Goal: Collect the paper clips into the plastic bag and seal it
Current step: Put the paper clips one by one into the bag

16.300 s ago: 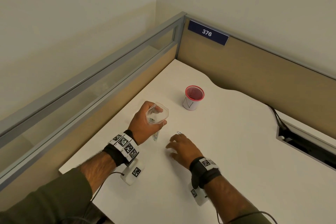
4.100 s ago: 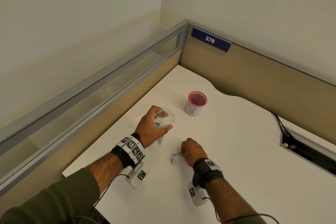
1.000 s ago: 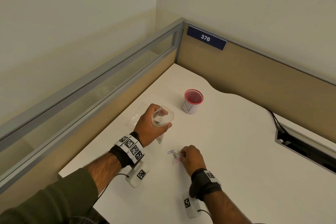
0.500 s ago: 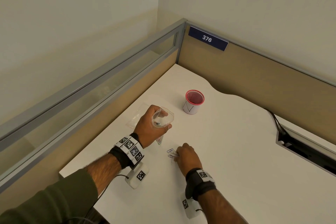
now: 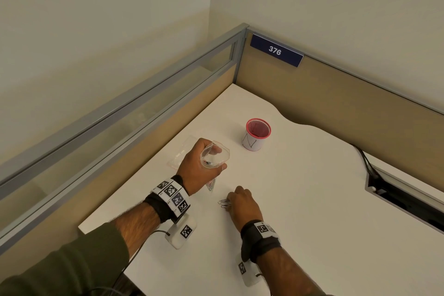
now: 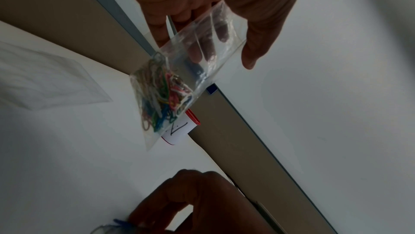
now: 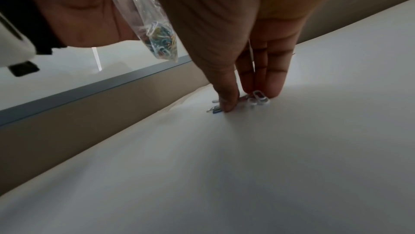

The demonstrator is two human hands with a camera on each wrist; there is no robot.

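Left hand grips open plastic bag, frame centre; right hand fingertips pinch loose paper clips on desk. Risk: clips slipping from pinch.

Left hand grips the upper part of a clear bag, fingers seen through the plastic. Coloured clips bunch in its lower end, which hangs above the white desk. Behind the bag stands a red-rimmed cup. A second clear bag lies flat at left. Right hand is at the near edge, fingertips on the desk.
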